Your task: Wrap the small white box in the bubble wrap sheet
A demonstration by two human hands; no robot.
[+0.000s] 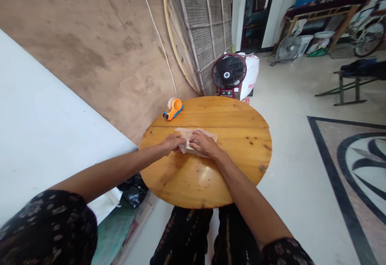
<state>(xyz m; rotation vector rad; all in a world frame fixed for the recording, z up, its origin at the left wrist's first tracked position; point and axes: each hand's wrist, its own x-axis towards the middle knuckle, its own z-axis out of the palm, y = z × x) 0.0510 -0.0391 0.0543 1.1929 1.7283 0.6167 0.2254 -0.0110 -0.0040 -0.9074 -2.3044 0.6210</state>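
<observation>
A thin translucent sheet of wrapping (212,137) lies on the round wooden table (241,136), with a small whitish block-like item (189,145) on it, partly covered by my fingers. My left hand (174,142) is closed at the sheet's left edge, its fingers pinched on the wrapping. Over the item and the sheet rests my right hand (202,142), fingers bent and touching them from above; whether it grips anything is hidden. Behind my left hand, near the table's far left rim, stands an orange and blue tape dispenser (174,109).
A dark red fan (229,72) and a white sack (250,74) stand just beyond the table. A large woven tray (205,23) leans on the wall, and a white cord (159,40) hangs down. To the right is a folding stool (356,82).
</observation>
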